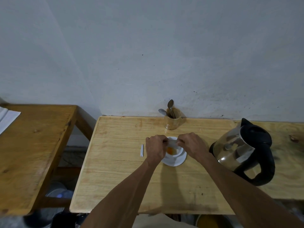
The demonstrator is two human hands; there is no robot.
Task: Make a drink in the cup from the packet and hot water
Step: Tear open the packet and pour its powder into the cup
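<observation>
Two hands (pixel 155 146) (pixel 191 143) pinching thin packet (pixel 173 142)

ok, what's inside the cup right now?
Orange-brown powder lies at the bottom of the white cup. No water visible. Both hands, left hand and right hand, hold the packet over it, covering part of the inside.

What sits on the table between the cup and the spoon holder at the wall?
Nothing: in the head view, only bare table shows between the cup and the spoon holder.
</observation>
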